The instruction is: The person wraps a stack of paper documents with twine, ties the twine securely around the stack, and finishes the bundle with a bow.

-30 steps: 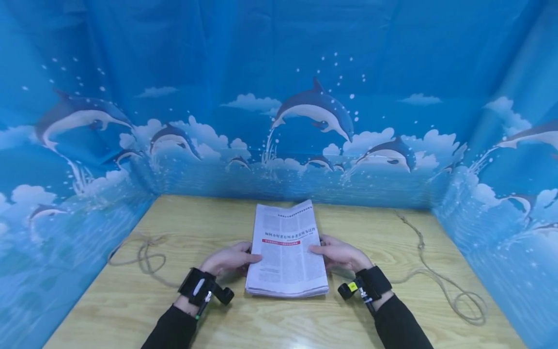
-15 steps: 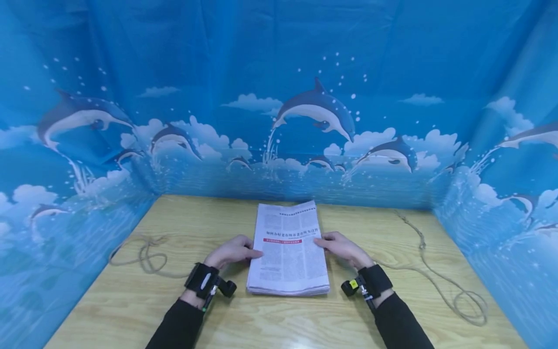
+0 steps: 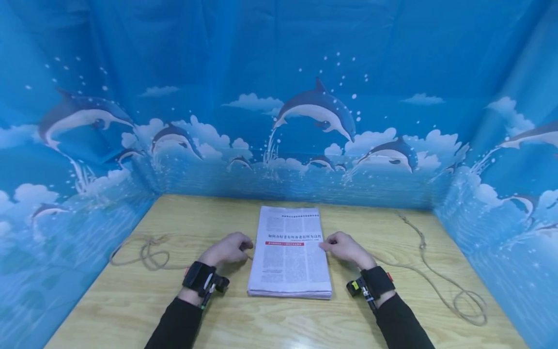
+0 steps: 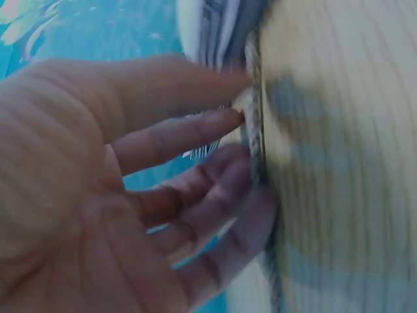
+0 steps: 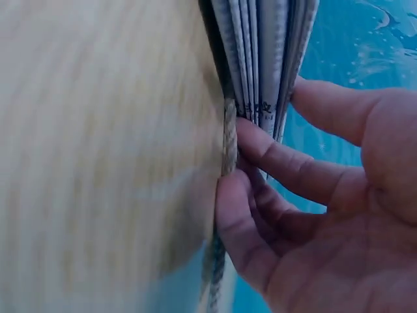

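Observation:
A folded stack of newspapers (image 3: 289, 271) lies flat at the middle of the table, over a thin braided rope (image 3: 405, 268) that comes out on both sides. My left hand (image 3: 228, 249) is just left of the stack, apart from it. In the left wrist view its thumb and fingertips are right at the rope (image 4: 255, 147), fingers loosely bent, with a gap between thumb and index finger. At the stack's right edge, my right hand (image 3: 346, 249) has its thumb on the top sheet and its index fingertip low at the side, beside the rope (image 5: 229, 140).
The wooden table (image 3: 279, 322) is enclosed by a blue curtain (image 3: 279, 58) printed with dolphins. Loose rope coils (image 3: 150, 254) lie on the left, and a rope loop (image 3: 472, 308) lies near the right edge.
The newspapers have settled flat, their raised far right corner now down. My left hand has let go of the stack and moved left to the rope; the right hand has drawn to the edge.

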Demonstrator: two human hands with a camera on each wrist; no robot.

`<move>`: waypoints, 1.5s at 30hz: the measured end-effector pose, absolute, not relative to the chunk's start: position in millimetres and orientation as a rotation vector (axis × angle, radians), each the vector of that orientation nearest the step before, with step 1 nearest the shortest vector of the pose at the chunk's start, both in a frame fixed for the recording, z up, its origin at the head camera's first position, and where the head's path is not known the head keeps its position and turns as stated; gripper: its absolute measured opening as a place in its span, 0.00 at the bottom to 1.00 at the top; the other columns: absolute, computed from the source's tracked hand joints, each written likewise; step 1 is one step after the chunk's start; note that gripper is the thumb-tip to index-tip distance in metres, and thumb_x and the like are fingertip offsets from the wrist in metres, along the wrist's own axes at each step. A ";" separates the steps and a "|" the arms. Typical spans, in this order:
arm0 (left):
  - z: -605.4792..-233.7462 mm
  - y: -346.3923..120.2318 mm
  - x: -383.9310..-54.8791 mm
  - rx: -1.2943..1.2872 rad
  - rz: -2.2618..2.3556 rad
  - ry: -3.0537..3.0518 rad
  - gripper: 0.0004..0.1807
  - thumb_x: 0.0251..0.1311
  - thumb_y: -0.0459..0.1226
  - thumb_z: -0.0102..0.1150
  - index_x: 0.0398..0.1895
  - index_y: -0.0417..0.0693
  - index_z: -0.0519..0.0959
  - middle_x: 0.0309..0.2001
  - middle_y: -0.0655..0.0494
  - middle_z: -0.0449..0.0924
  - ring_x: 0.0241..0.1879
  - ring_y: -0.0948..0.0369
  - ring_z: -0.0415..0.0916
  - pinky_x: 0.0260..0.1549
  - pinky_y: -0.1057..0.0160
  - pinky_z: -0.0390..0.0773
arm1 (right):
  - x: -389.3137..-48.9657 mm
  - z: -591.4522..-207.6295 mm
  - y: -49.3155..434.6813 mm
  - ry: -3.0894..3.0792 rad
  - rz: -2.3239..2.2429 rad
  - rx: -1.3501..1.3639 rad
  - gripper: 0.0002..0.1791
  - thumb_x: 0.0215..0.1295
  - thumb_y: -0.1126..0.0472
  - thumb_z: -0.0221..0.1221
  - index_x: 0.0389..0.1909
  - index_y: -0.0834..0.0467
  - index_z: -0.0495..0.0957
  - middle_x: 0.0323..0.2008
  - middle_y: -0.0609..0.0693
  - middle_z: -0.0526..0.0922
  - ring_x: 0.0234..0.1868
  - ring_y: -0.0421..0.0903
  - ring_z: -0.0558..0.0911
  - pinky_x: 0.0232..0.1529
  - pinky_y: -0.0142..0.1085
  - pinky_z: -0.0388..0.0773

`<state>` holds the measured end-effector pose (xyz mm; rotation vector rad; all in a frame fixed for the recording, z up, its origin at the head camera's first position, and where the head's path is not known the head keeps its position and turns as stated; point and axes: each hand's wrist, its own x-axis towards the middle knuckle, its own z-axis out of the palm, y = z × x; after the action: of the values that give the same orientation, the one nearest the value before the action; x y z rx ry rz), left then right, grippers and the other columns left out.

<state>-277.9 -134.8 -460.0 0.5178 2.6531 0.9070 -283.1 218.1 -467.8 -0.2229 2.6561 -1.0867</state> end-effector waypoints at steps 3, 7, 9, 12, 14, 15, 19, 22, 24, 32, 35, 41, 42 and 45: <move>-460.6 -131.6 -278.5 0.604 0.738 2.764 0.15 0.49 0.32 0.71 0.42 0.42 0.83 0.32 0.53 0.79 0.33 0.59 0.74 0.38 0.56 0.77 | -281.8 -467.6 219.7 2.707 -1.030 -0.305 0.09 0.67 0.62 0.57 0.33 0.60 0.84 0.28 0.50 0.80 0.27 0.42 0.73 0.30 0.35 0.69; -463.7 -125.4 -280.0 0.640 0.680 2.802 0.07 0.52 0.33 0.70 0.33 0.48 0.82 0.26 0.58 0.75 0.27 0.62 0.70 0.31 0.61 0.72 | -280.6 -468.3 221.6 2.757 -0.950 -0.489 0.04 0.57 0.69 0.63 0.34 0.61 0.83 0.30 0.51 0.82 0.31 0.40 0.76 0.35 0.33 0.74; -465.2 -123.7 -281.0 0.642 0.676 2.810 0.05 0.54 0.33 0.69 0.30 0.50 0.81 0.25 0.60 0.75 0.26 0.62 0.70 0.30 0.62 0.71 | -280.5 -469.0 220.9 2.794 -0.909 -0.565 0.05 0.53 0.69 0.65 0.32 0.60 0.82 0.28 0.49 0.82 0.30 0.39 0.77 0.35 0.32 0.75; -466.2 -122.4 -282.6 0.646 0.676 2.830 0.04 0.55 0.32 0.66 0.28 0.50 0.81 0.26 0.60 0.77 0.26 0.62 0.71 0.30 0.62 0.72 | -281.6 -470.7 219.2 2.860 -0.855 -0.635 0.05 0.53 0.70 0.65 0.29 0.58 0.81 0.26 0.48 0.82 0.29 0.39 0.77 0.33 0.32 0.75; -465.7 -121.9 -283.1 0.648 0.669 2.846 0.03 0.55 0.31 0.64 0.29 0.49 0.81 0.28 0.59 0.79 0.28 0.62 0.72 0.32 0.61 0.74 | -282.5 -471.1 218.0 2.891 -0.830 -0.637 0.05 0.55 0.71 0.64 0.29 0.57 0.81 0.26 0.48 0.82 0.29 0.39 0.77 0.33 0.32 0.76; -465.1 -121.5 -283.4 0.645 0.665 2.853 0.04 0.55 0.30 0.63 0.30 0.49 0.82 0.29 0.58 0.80 0.28 0.62 0.73 0.33 0.60 0.74 | -282.9 -471.0 217.7 2.904 -0.820 -0.638 0.06 0.55 0.71 0.63 0.29 0.57 0.82 0.26 0.48 0.83 0.29 0.38 0.78 0.33 0.32 0.76; -464.7 -120.5 -284.3 0.599 0.646 2.876 0.03 0.56 0.33 0.63 0.32 0.49 0.83 0.30 0.58 0.81 0.28 0.62 0.73 0.33 0.60 0.75 | -283.6 -470.6 215.9 2.939 -0.788 -0.653 0.07 0.56 0.72 0.62 0.28 0.56 0.82 0.25 0.47 0.83 0.27 0.38 0.77 0.32 0.32 0.76; -466.6 -120.8 -285.9 0.592 0.623 2.891 0.02 0.55 0.34 0.66 0.30 0.51 0.83 0.27 0.61 0.79 0.26 0.63 0.72 0.30 0.63 0.73 | -282.5 -470.3 214.8 2.957 -0.767 -0.677 0.10 0.55 0.73 0.60 0.26 0.55 0.82 0.24 0.46 0.82 0.25 0.38 0.75 0.29 0.31 0.74; -467.2 -122.2 -286.4 0.605 0.625 2.890 0.03 0.54 0.34 0.66 0.28 0.51 0.82 0.25 0.62 0.77 0.25 0.63 0.71 0.28 0.64 0.71 | -281.2 -469.7 213.9 2.959 -0.751 -0.699 0.11 0.55 0.74 0.59 0.26 0.54 0.82 0.23 0.46 0.81 0.25 0.38 0.74 0.29 0.31 0.73; -461.2 -128.1 -285.8 0.662 0.692 2.784 0.06 0.51 0.32 0.68 0.21 0.50 0.82 0.18 0.62 0.74 0.19 0.63 0.69 0.20 0.65 0.69 | -277.5 -466.2 212.7 2.951 -0.712 -0.695 0.12 0.55 0.75 0.57 0.25 0.54 0.79 0.23 0.46 0.79 0.26 0.38 0.73 0.29 0.31 0.71; -463.1 -125.5 -286.2 0.734 0.594 2.859 0.12 0.54 0.30 0.64 0.15 0.48 0.78 0.16 0.62 0.70 0.18 0.64 0.66 0.20 0.66 0.66 | -276.4 -465.6 212.5 2.947 -0.714 -0.683 0.12 0.54 0.75 0.57 0.23 0.54 0.79 0.23 0.46 0.79 0.26 0.39 0.73 0.30 0.32 0.71; -463.7 -117.7 -283.8 0.600 0.542 2.867 0.07 0.59 0.29 0.58 0.25 0.48 0.77 0.24 0.57 0.76 0.24 0.61 0.71 0.26 0.61 0.73 | -272.6 -465.7 209.1 2.946 -0.653 -0.646 0.09 0.60 0.73 0.57 0.28 0.57 0.79 0.26 0.47 0.79 0.28 0.41 0.74 0.32 0.35 0.73; -462.7 -116.7 -283.9 0.572 0.551 2.860 0.05 0.60 0.30 0.58 0.28 0.47 0.78 0.26 0.55 0.77 0.25 0.60 0.72 0.27 0.60 0.74 | -272.1 -465.5 208.2 2.949 -0.639 -0.635 0.08 0.61 0.73 0.56 0.30 0.57 0.79 0.26 0.47 0.79 0.28 0.42 0.74 0.32 0.36 0.74; -460.0 -114.6 -284.7 0.514 0.541 2.852 0.05 0.63 0.32 0.58 0.41 0.44 0.80 0.35 0.51 0.82 0.30 0.59 0.74 0.33 0.58 0.76 | -270.9 -463.9 206.0 2.957 -0.615 -0.604 0.09 0.61 0.73 0.55 0.37 0.59 0.79 0.26 0.48 0.79 0.28 0.43 0.75 0.32 0.37 0.74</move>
<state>-284.7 -114.6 -460.0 0.5142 2.8519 0.5413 -270.9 206.0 -463.9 -0.6038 2.9569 -0.6152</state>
